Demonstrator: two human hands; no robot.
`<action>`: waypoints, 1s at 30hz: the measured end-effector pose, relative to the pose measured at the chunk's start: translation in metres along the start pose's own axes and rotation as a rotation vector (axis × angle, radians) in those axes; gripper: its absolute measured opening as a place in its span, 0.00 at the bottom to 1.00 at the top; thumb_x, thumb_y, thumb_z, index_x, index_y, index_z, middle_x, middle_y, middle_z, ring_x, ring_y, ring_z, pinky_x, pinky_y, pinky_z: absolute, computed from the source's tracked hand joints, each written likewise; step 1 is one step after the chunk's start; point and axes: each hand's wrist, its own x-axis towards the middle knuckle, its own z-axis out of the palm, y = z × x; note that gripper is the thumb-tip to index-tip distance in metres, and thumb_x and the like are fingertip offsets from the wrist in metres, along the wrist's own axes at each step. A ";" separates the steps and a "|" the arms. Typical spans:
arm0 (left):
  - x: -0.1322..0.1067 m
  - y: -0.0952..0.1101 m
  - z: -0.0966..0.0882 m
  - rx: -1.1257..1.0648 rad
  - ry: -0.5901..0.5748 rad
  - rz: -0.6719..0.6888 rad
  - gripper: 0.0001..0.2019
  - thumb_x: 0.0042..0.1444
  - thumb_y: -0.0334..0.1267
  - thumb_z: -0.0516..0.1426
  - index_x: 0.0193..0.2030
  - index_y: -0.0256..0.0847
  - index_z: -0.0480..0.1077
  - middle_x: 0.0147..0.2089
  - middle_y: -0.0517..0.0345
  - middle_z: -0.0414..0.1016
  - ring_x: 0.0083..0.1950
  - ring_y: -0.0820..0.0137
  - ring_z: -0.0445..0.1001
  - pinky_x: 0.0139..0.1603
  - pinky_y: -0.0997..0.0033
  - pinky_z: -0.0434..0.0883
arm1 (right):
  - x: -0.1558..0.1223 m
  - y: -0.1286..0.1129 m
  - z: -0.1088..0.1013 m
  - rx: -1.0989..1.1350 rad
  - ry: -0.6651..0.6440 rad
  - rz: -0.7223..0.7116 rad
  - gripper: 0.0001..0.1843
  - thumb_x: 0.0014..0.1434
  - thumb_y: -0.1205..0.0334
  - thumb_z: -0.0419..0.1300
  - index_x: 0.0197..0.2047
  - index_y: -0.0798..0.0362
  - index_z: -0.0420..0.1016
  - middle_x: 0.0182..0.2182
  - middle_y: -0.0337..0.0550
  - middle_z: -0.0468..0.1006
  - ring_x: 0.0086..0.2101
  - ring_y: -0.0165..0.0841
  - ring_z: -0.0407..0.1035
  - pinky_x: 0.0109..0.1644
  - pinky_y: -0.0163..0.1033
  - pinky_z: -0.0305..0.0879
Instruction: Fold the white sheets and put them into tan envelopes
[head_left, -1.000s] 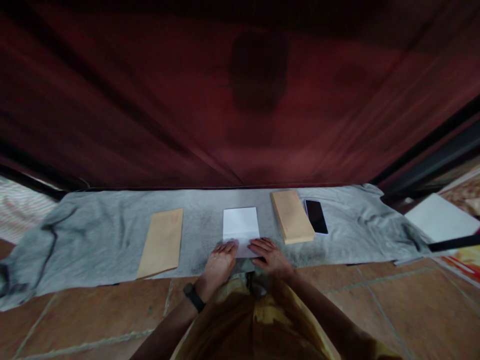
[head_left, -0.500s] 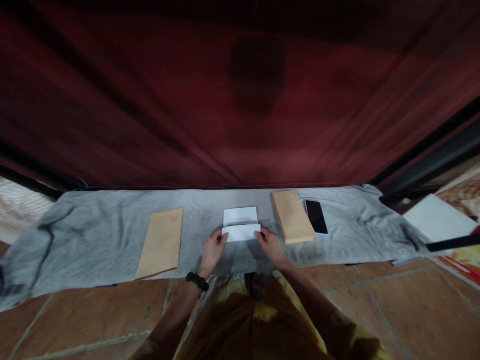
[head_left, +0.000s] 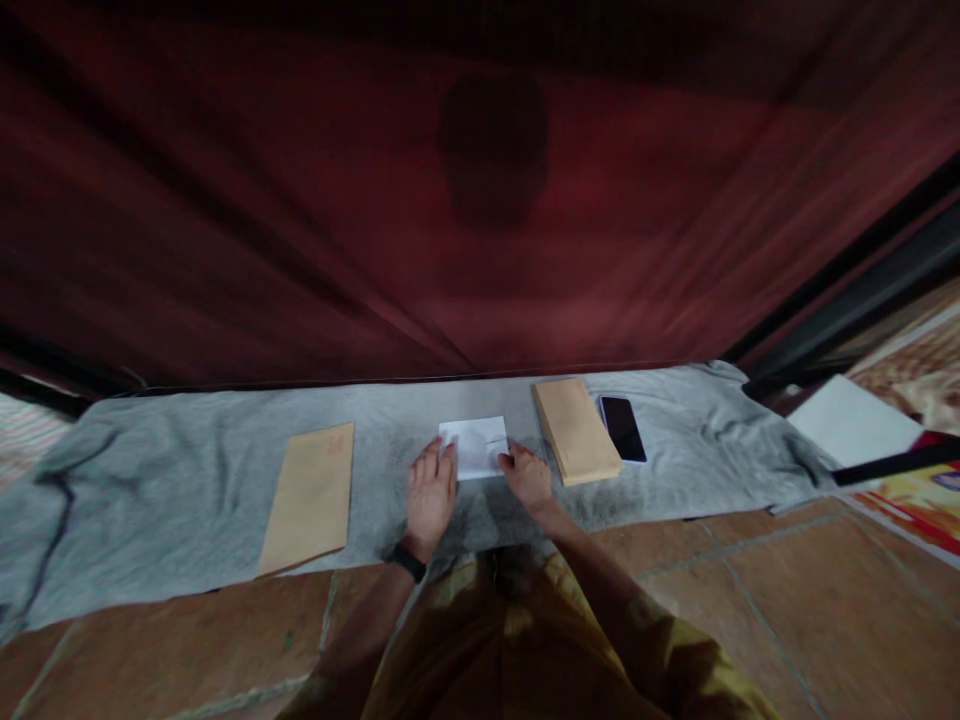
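Note:
A white sheet of paper (head_left: 477, 443), folded in half, lies on a grey cloth (head_left: 180, 480) on the floor. My left hand (head_left: 430, 493) lies flat with its fingers stretched out, touching the paper's left edge. My right hand (head_left: 527, 474) pinches the paper's lower right corner. A single brown envelope (head_left: 309, 495) lies to the left. A stack of brown envelopes (head_left: 574, 429) lies right of the paper, with a black phone (head_left: 622, 428) beside it.
A dark red curtain (head_left: 480, 200) hangs behind the cloth. Terracotta floor tiles (head_left: 787, 600) run along the near side. A white sheet (head_left: 851, 422) and colourful printed material (head_left: 911, 495) lie at the far right. My yellow clothing fills the bottom centre.
The paper's near edge was lifted and folded away from me onto its far half. Both hands moved forward with it, and my left hand now lies flat on it.

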 end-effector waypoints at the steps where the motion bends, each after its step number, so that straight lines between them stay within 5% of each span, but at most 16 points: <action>1: -0.005 0.001 0.002 0.016 -0.012 0.088 0.22 0.69 0.35 0.47 0.67 0.40 0.65 0.69 0.44 0.68 0.70 0.56 0.66 0.70 0.52 0.62 | 0.000 0.000 0.000 0.000 0.003 0.001 0.15 0.71 0.53 0.54 0.48 0.51 0.79 0.42 0.53 0.85 0.42 0.40 0.81 0.43 0.37 0.72; 4: -0.019 0.007 0.010 0.026 -0.085 0.200 0.23 0.70 0.39 0.47 0.69 0.38 0.63 0.72 0.45 0.64 0.74 0.58 0.60 0.74 0.50 0.57 | 0.002 0.000 0.002 0.002 0.018 -0.001 0.15 0.72 0.53 0.54 0.46 0.51 0.80 0.41 0.54 0.85 0.41 0.41 0.81 0.43 0.39 0.73; 10: -0.019 0.010 0.017 -0.005 -0.209 0.139 0.26 0.71 0.45 0.45 0.71 0.38 0.61 0.73 0.44 0.63 0.76 0.58 0.57 0.75 0.47 0.56 | 0.006 -0.001 0.003 -0.004 0.051 -0.014 0.16 0.72 0.54 0.53 0.47 0.54 0.79 0.40 0.58 0.85 0.40 0.43 0.82 0.43 0.40 0.73; 22: -0.020 0.013 0.021 0.033 -0.204 0.119 0.29 0.71 0.47 0.44 0.72 0.33 0.58 0.73 0.40 0.62 0.76 0.56 0.55 0.75 0.45 0.55 | 0.004 -0.002 0.005 0.001 0.109 -0.023 0.22 0.74 0.53 0.49 0.56 0.60 0.73 0.39 0.63 0.83 0.39 0.46 0.80 0.46 0.46 0.73; 25: -0.020 0.014 0.022 0.032 -0.192 0.110 0.29 0.71 0.47 0.44 0.73 0.34 0.58 0.73 0.41 0.62 0.76 0.56 0.56 0.75 0.45 0.55 | -0.005 -0.001 0.003 0.002 0.173 -0.123 0.21 0.74 0.58 0.48 0.62 0.59 0.69 0.50 0.61 0.80 0.50 0.47 0.76 0.56 0.50 0.69; 30: -0.021 0.015 0.022 0.036 -0.203 0.094 0.28 0.71 0.45 0.44 0.73 0.34 0.57 0.74 0.42 0.61 0.76 0.56 0.55 0.75 0.46 0.54 | -0.019 0.004 0.019 0.064 0.185 -0.483 0.25 0.74 0.59 0.46 0.70 0.53 0.64 0.68 0.53 0.66 0.66 0.43 0.60 0.70 0.53 0.55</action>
